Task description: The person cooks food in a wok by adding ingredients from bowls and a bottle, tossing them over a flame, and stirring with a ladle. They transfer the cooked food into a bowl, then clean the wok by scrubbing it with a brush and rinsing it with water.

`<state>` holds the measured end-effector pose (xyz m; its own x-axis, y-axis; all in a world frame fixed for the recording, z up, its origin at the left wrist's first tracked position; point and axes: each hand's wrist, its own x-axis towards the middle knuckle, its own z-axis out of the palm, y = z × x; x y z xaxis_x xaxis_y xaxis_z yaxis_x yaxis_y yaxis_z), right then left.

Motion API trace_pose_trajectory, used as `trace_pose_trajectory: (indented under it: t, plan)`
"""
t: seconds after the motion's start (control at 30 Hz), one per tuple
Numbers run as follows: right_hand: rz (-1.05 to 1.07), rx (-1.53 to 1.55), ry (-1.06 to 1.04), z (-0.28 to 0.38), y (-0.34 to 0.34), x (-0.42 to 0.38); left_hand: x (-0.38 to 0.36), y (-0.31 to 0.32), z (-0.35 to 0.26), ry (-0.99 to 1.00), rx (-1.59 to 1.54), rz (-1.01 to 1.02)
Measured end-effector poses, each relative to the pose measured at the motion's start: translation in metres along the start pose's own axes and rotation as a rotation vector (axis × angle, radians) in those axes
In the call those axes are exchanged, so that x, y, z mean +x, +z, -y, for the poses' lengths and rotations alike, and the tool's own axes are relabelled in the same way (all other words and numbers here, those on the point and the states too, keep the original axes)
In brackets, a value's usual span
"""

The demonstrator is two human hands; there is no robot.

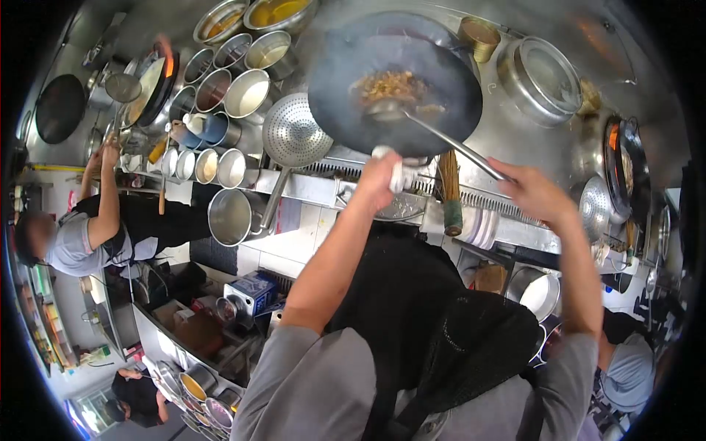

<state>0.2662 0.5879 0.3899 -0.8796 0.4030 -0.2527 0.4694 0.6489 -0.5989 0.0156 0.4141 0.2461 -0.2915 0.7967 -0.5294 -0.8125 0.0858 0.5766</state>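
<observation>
A large dark wok (334, 103) sits over the stove, with steam rising from it. Browned food in small pieces (396, 85) lies in its middle. My left hand (376, 182) is closed around a white cloth (398, 176) at the wok's near edge; the part of the wok under the cloth is hidden. With my right hand (531, 189) I grip the end of a long-handled ladle (457, 147). The ladle's bowl is down in the wok, against the near side of the food.
A perforated strainer (298, 131) and several metal pots of ingredients (248, 93) stand left of the wok. A bamboo brush (450, 187) hangs at the front edge. To the right is a lidded pot (544, 77). Other people work at left and right.
</observation>
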Motion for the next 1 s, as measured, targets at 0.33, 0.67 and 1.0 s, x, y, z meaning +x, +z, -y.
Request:
trace_pose_trajectory:
  t: [0.33, 0.67, 1.0]
  plan:
    - [0.361, 0.034, 0.453, 0.06, -0.062, -0.046, -0.068, 0.009, 0.001, -0.062, 0.016, -0.16]
    - [-0.367, -0.172, -0.012, -0.068, 0.104, 0.017, -0.024, -0.051, 0.068, 0.103, 0.074, -0.125]
    - [-0.444, 0.256, 0.197, 0.005, 0.103, -0.039, 0.094, -0.042, 0.017, 0.142, 0.058, -0.081]
